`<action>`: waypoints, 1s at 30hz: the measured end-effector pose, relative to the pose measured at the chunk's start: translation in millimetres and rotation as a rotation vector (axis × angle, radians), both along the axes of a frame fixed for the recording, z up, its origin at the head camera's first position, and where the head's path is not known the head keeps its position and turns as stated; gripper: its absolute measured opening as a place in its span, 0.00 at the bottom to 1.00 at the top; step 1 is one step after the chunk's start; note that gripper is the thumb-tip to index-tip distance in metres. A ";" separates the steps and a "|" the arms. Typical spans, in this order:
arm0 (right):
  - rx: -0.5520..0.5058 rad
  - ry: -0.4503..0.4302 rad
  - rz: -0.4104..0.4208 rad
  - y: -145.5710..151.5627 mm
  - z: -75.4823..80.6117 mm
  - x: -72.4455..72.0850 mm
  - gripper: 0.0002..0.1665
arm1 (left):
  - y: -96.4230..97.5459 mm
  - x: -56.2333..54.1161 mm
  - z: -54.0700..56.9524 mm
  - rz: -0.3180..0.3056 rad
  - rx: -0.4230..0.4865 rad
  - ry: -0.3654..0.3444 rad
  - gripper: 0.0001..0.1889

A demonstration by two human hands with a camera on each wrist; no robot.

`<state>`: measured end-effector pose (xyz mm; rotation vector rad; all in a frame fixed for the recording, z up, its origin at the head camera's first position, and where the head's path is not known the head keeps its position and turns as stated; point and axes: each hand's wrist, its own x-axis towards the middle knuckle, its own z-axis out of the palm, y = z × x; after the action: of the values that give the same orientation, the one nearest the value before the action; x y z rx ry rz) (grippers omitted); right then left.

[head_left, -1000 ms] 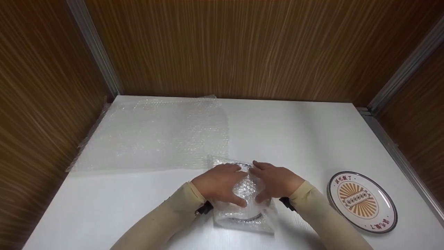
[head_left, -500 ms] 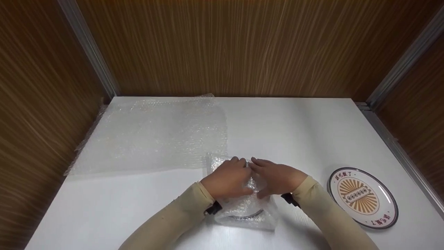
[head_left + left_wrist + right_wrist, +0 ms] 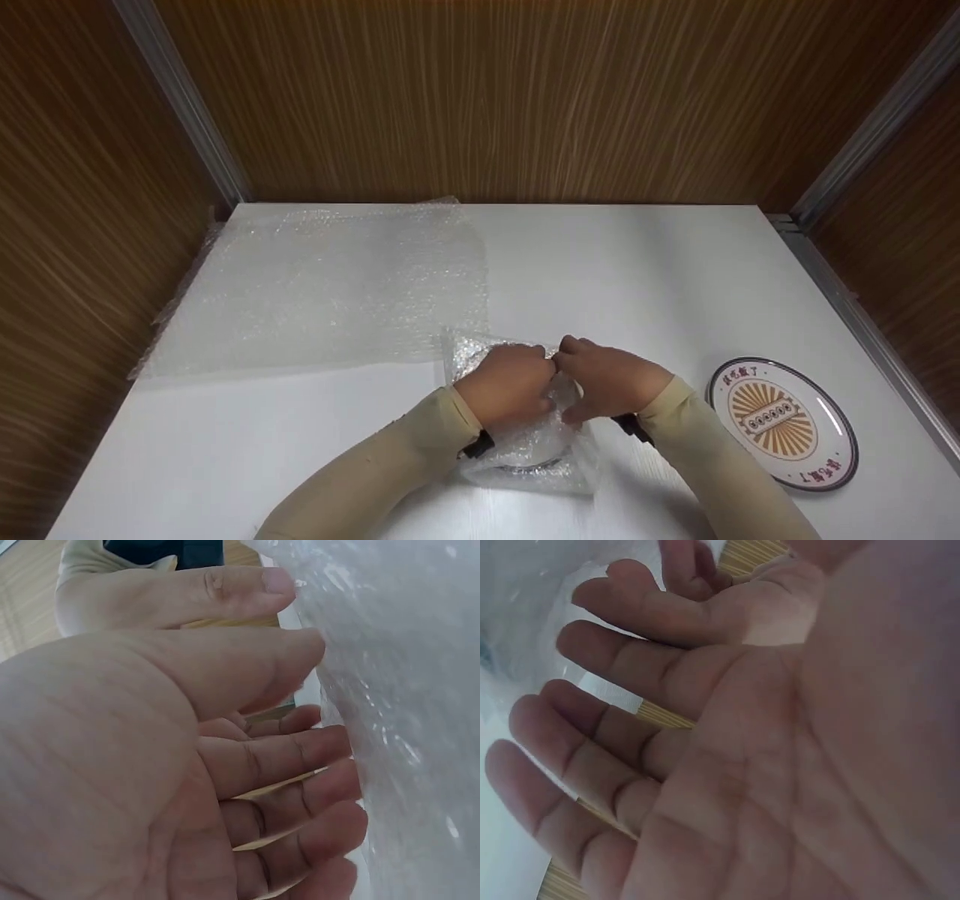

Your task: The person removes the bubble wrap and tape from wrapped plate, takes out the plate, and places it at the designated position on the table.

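Observation:
A bubble-wrapped packet [image 3: 517, 448] lies flat at the front of the table, the curved dark rim of a round plate showing through it. My left hand [image 3: 510, 386] lies over its middle; in the left wrist view the thumb and gently bent fingertips touch the bubble wrap [image 3: 420, 690]. Beside it, my right hand [image 3: 611, 379] reaches onto the packet's right side, its fingertips close to the left hand's. In the right wrist view its fingers [image 3: 622, 664] are extended and loosely bent, at the bubble wrap [image 3: 525, 600]. The hands hide the packet's centre.
A large sheet of bubble wrap [image 3: 330, 292] covers the back left of the white table [image 3: 615, 262]. Right of the right forearm lies a white plate [image 3: 780, 420] with a dark rim and an orange sunburst. Wood-patterned panels [image 3: 487, 97] enclose the back and sides.
The left hand has slid right across the packet, and its fingers have bent more. The right hand has shifted slightly right. The packet and the uncovered plate stay put.

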<state>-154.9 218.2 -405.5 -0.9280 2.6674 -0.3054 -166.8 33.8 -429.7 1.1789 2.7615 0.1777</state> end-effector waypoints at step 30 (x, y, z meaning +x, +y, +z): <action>0.035 0.080 -0.056 -6.8 -11.5 -1.9 0.32 | 20.0 3.9 -3.0 -0.091 -0.108 -0.132 0.06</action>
<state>-156.8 211.4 -417.0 -0.8733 2.7662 -0.2376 -162.9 53.9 -432.7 1.2165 2.5636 0.0924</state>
